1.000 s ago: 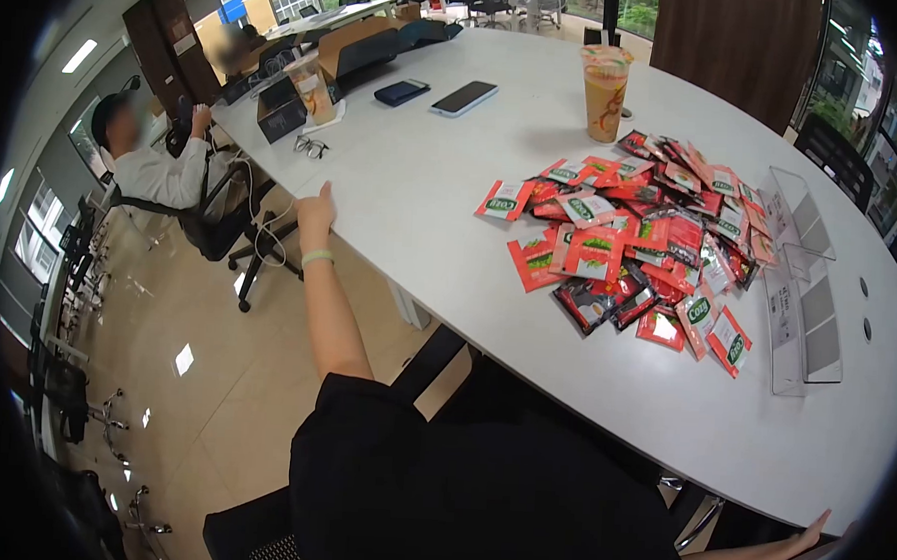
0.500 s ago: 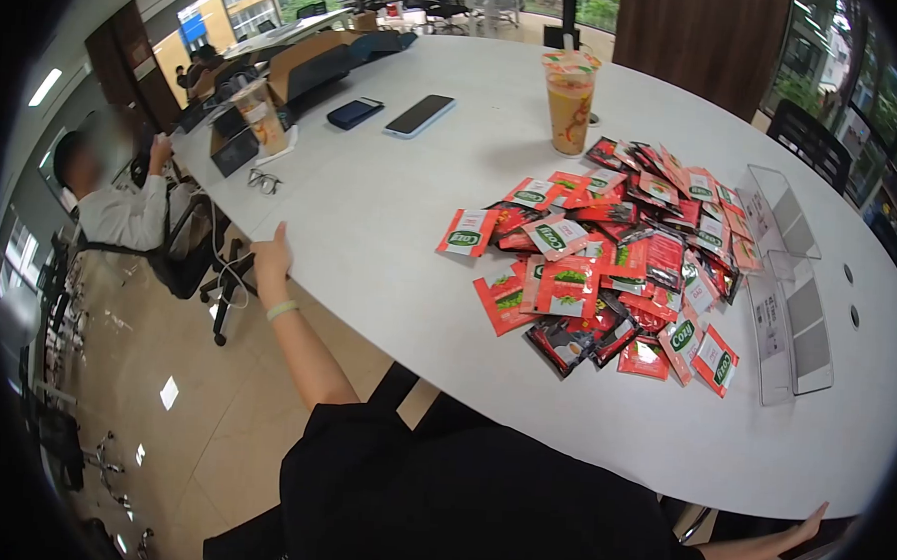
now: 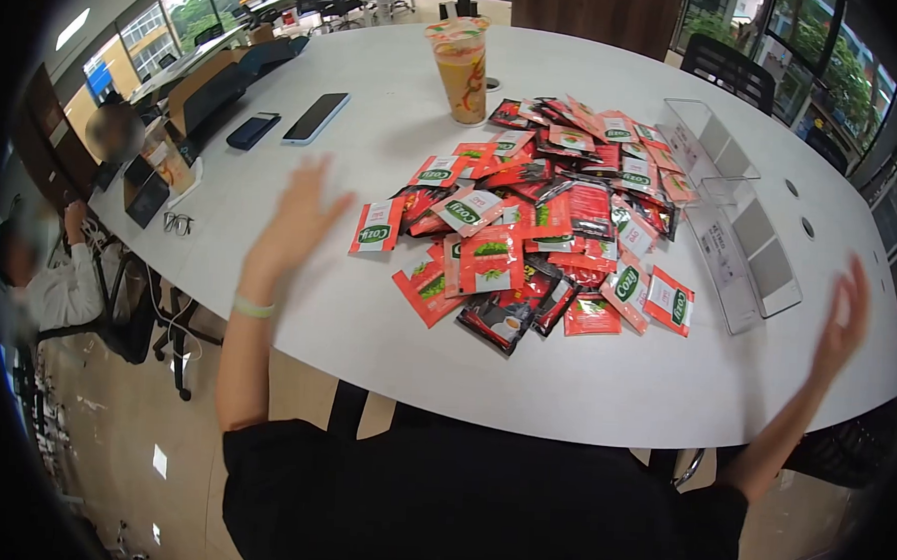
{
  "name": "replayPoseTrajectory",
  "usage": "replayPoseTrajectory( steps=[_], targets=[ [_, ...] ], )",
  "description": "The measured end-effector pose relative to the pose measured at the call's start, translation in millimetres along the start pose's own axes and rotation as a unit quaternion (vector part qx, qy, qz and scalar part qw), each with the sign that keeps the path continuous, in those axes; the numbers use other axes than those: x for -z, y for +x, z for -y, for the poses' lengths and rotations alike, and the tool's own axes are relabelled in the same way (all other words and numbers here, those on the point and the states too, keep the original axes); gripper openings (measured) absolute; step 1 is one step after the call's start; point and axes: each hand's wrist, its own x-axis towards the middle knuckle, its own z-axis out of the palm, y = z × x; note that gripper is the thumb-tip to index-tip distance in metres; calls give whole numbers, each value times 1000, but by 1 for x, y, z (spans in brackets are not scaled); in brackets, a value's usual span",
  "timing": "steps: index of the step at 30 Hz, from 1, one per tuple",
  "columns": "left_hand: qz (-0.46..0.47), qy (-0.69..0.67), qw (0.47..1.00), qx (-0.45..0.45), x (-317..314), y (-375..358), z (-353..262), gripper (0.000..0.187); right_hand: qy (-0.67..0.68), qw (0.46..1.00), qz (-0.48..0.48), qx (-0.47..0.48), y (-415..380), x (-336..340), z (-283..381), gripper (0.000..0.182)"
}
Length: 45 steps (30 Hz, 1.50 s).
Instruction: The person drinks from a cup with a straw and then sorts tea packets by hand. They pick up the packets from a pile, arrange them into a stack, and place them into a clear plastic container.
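My left hand (image 3: 299, 218) is raised over the white table, slightly blurred, fingers apart and holding nothing, left of a heap of sachets. My right hand (image 3: 844, 315) is lifted near the table's right side, fingers apart and empty. Between them lies the heap of red and black sachets (image 3: 546, 214), several marked "Cozy". Just right of the heap stands a clear acrylic holder with compartments (image 3: 735, 252), nearer to my right hand. Behind the heap stands a tall plastic cup (image 3: 460, 75) with an orange-brown drink.
On the white table (image 3: 414, 384) are a phone (image 3: 316, 119), a dark wallet (image 3: 254, 131), glasses (image 3: 178, 224) and a second cup (image 3: 169, 164). A seated person (image 3: 63, 288) is at the left. Black chairs (image 3: 730, 74) stand beyond the table.
Both hands have risen from the table's edges and come over the tabletop, the left with its fingers now spread. The view has shifted, so the table's contents appear further left.
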Motion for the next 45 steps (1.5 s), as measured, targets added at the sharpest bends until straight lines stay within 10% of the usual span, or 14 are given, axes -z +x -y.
replayPoseTrajectory(
  steps=[4, 9, 19, 26, 34, 36, 45],
  targets=[
    [183, -6, 981, -69, -48, 28, -52, 92, 181, 898, 389, 101, -2, -66, 109, 71],
    [136, 2, 974, -180, -72, 40, -113, 97, 72, 844, 477, 236, -33, -128, 125, 72],
    [-30, -88, 967, -237, -85, 39, -110, 61, -32, 928, 338, 153, -44, -143, 94, 51],
    [81, -34, 864, -496, -54, -8, -145, 93, -107, 949, 259, 148, -13, -104, 83, 69],
    [28, 41, 877, -478, -74, -2, -139, 64, -239, 949, 196, 61, -10, -103, 46, 61],
    [7, 28, 892, -452, -72, 3, -135, 58, -208, 910, 353, -53, 0, -98, 46, 39],
    [-102, 20, 879, -465, -82, 8, -132, 47, -221, 951, 217, 8, -7, -97, 35, 12]
  ],
)
